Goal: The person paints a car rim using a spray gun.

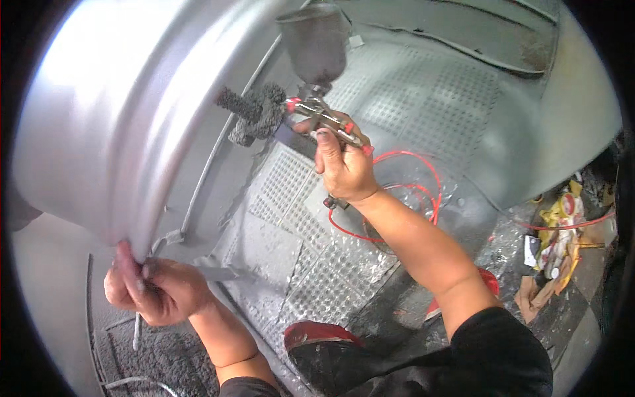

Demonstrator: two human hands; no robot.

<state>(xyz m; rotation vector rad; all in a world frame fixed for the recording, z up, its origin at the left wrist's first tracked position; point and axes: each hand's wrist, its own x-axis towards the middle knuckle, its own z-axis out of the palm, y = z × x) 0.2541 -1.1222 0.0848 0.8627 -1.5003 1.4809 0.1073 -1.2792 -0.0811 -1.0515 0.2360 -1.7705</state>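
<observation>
A large, glossy silver wheel rim (142,112) fills the upper left. My left hand (159,291) is closed on its lower edge, thumb and fingers pinching the lip. In my right hand (347,169) is a spray gun (321,116), gripped by the handle with its red-tipped nozzle end toward the rim. A grey paint cup (314,49) stands on top of the gun. Between gun and rim, a spindle (258,112) crusted with grey paint points toward the wheel. Whether paint is coming out cannot be made out.
Below the gun, a red air hose (436,188) loops over the dimpled, silver-coated floor mats (350,271). Litter with yellow wrapping (562,225) lies at the right. My red-and-black shoe (321,334) is near the bottom. Grey-coated sheeting (575,106) curves up at the right.
</observation>
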